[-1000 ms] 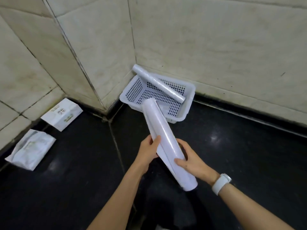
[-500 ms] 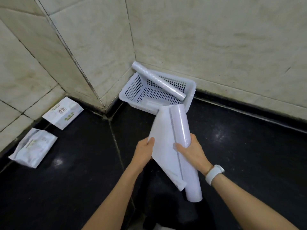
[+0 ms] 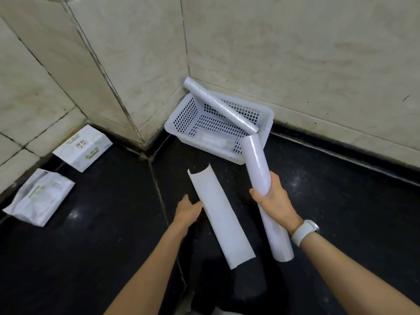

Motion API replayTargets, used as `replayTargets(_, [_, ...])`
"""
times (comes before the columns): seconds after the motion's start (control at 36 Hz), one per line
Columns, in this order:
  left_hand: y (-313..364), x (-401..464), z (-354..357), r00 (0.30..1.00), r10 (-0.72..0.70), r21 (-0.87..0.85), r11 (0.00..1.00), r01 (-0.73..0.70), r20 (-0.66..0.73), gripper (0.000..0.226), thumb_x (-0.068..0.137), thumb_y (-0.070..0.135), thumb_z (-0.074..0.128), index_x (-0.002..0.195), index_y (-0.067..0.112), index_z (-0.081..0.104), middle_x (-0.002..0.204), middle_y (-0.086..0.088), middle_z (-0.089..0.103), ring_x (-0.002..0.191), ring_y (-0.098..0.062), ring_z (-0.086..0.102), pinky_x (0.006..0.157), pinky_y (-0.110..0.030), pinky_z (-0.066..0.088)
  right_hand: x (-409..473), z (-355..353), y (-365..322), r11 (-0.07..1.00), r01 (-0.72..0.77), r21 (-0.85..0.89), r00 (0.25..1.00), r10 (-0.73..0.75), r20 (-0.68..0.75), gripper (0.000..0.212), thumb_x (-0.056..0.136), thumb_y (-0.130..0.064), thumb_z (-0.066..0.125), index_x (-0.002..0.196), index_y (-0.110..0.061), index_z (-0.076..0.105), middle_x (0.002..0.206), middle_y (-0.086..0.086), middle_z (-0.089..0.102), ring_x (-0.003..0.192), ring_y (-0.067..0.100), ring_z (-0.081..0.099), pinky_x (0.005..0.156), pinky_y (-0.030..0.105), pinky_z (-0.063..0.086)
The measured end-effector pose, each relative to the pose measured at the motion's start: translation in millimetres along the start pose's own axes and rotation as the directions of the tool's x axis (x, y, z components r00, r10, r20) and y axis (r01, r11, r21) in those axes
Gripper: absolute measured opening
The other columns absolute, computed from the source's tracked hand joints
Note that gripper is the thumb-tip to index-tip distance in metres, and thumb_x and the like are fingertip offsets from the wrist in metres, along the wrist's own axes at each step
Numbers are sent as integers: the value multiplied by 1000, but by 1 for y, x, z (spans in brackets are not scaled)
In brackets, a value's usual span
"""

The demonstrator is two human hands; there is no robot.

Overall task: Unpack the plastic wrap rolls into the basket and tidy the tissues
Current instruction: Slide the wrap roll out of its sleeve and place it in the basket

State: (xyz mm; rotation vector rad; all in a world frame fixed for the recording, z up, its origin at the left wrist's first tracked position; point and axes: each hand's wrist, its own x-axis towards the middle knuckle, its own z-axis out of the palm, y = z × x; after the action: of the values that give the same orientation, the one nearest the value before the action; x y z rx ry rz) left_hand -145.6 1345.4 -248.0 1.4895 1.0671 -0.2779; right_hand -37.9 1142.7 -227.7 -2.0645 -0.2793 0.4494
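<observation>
My right hand (image 3: 276, 202) grips a bare plastic wrap roll (image 3: 258, 164) around its middle; the roll's far end points at the white perforated basket (image 3: 186, 114) in the wall corner. My left hand (image 3: 187, 211) holds the edge of the curled white paper wrapper (image 3: 221, 217), now apart from the roll. Another plastic wrap roll (image 3: 218, 105) lies diagonally across the basket's rim. A small clear-wrapped item lies on the basket's bottom. Two white tissue packs (image 3: 83, 147) (image 3: 38, 196) lie on the black floor at the left, near the wall.
Beige tiled walls meet in a corner behind the basket. The black glossy floor (image 3: 341, 212) stretches right and front. A white watch sits on my right wrist.
The paper wrapper has come fully off the roll. My left hand drew the wrapper to the left while my right hand carried the bare roll right, towards the basket.
</observation>
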Motion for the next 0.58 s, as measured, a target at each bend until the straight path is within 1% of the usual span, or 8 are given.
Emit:
replayTargets(0.06, [9, 1, -6, 990, 96, 103, 991, -86, -101, 72, 90, 23, 54, 149, 13, 14, 155, -13, 19, 137, -29, 32, 110, -39, 33, 7, -4, -11, 1000, 7, -29, 1000, -8, -7, 55, 69, -35, 62, 108, -47, 26, 95, -24, 45, 81, 0, 51, 60, 15, 37])
replayTargets(0.11, [25, 4, -11, 958, 213, 189, 966, -176, -194, 65, 90, 22, 53, 147, 12, 22, 152, -15, 21, 137, -31, 31, 111, -41, 31, 17, -10, -24, 998, 24, -58, 1000, -25, -8, 54, 63, -34, 59, 105, -48, 26, 93, -21, 45, 79, 4, 51, 58, 20, 40])
replayTargets(0.17, [48, 9, -16, 907, 338, 276, 923, -268, -249, 58, 90, 21, 53, 143, 11, 32, 148, -17, 28, 134, -32, 34, 110, -44, 32, 31, -17, -40, 992, 75, -103, 997, -76, -7, 56, 62, -32, 58, 109, -43, 29, 95, -18, 45, 81, 8, 52, 61, 27, 44])
replayTargets(0.22, [76, 16, -19, 850, 463, 372, 857, -357, -251, 52, 90, 19, 51, 139, 10, 38, 144, -16, 34, 131, -31, 37, 108, -48, 33, 48, -25, -58, 979, 146, -144, 989, -150, -18, 59, 63, -31, 56, 116, -36, 33, 104, -9, 47, 86, 12, 52, 65, 31, 46])
replayTargets(0.33, [133, 37, -22, 729, 670, 561, 661, -499, -142, 43, 91, 18, 49, 134, 12, 44, 139, -12, 42, 126, -29, 40, 101, -51, 38, 88, -41, -95, 917, 313, -248, 940, -337, -60, 61, 68, -25, 55, 125, -30, 33, 112, -5, 43, 94, 16, 48, 62, 21, 38])
replayTargets(0.39, [158, 53, -24, 675, 734, 658, 543, -522, -71, 41, 91, 18, 48, 132, 11, 46, 137, -12, 45, 125, -28, 41, 99, -50, 40, 110, -46, -112, 881, 366, -300, 915, -399, -57, 65, 75, -24, 58, 133, -23, 29, 120, 3, 46, 101, 20, 48, 69, 28, 42])
replayTargets(0.5, [198, 93, -28, 598, 798, 802, 309, -512, 74, 35, 92, 18, 47, 126, 13, 49, 136, -7, 46, 122, -27, 42, 95, -44, 41, 156, -48, -145, 839, 424, -342, 890, -455, -14, 70, 81, -29, 61, 139, -20, 23, 129, 11, 48, 109, 27, 49, 86, 47, 48])
replayTargets(0.58, [217, 127, -26, 591, 785, 842, 183, -508, 186, 39, 92, 14, 45, 131, 13, 44, 138, -7, 43, 127, -26, 38, 97, -43, 39, 188, -43, -160, 816, 459, -351, 868, -495, -15, 71, 81, -27, 63, 140, -19, 24, 133, 12, 47, 114, 28, 48, 91, 42, 45])
